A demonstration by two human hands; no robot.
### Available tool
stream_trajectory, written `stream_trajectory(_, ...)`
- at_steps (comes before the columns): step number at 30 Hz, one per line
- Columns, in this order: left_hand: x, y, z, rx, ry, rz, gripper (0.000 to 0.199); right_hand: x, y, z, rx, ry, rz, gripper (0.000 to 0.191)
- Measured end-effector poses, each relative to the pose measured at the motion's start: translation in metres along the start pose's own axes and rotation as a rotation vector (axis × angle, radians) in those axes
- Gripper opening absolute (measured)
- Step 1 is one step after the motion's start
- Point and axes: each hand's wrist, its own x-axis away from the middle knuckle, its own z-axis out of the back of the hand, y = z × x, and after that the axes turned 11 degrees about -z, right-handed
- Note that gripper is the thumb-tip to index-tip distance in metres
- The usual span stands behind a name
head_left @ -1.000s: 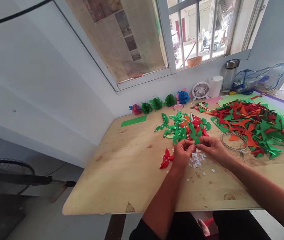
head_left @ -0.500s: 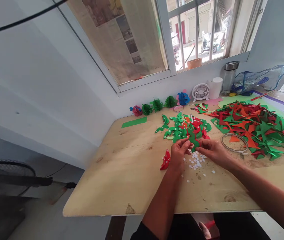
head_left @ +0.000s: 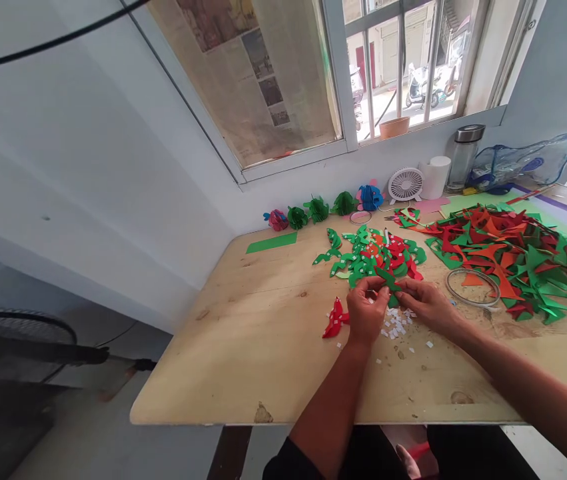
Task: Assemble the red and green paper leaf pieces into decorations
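Between my two hands is a green paper cutout, with a bit of red showing at its upper edge. My left hand pinches its left side with thumb and fingers. Its right side is gripped by the fingertips of my right hand. Small white squares lie scattered on the table under and beside the hands. Red cutouts with white squares on them rest left of my left hand. Just beyond the hands spreads a pile of green and red cutouts, many bearing white squares.
A large heap of red, orange and green scraps covers the table's right side, with a roll of tape before it. Along the wall stand paper figures, a small fan, a white cylinder and a glass bottle.
The green cutout has turned in my fingers and now lies flatter, with red showing. My left hand has shifted slightly right. More red shows beside my left hand. The view has shifted a little.
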Motion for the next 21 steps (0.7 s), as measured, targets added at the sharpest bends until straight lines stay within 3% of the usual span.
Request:
stream_trajectory(7, -0.0056, 0.0029, -0.0032, 0.157, 0.065, 0.04, 0.021, -0.0005, 0.0072, 0.0028, 0.112, 0.025, 0.034, 0.016)
stream_trajectory(15, -0.0024, 0.0013, -0.0038, -0.236, 0.117, -0.232, 0.014, -0.0009, 0.0091, 0.0052, 0.137, -0.036, 0.014, 0.024)
stream_trajectory(21, -0.0065, 0.0022, -0.0017, 0.018, 0.043, -0.145, 0.023, 0.0026, 0.003, 0.0049, 0.13, -0.017, -0.05, 0.025)
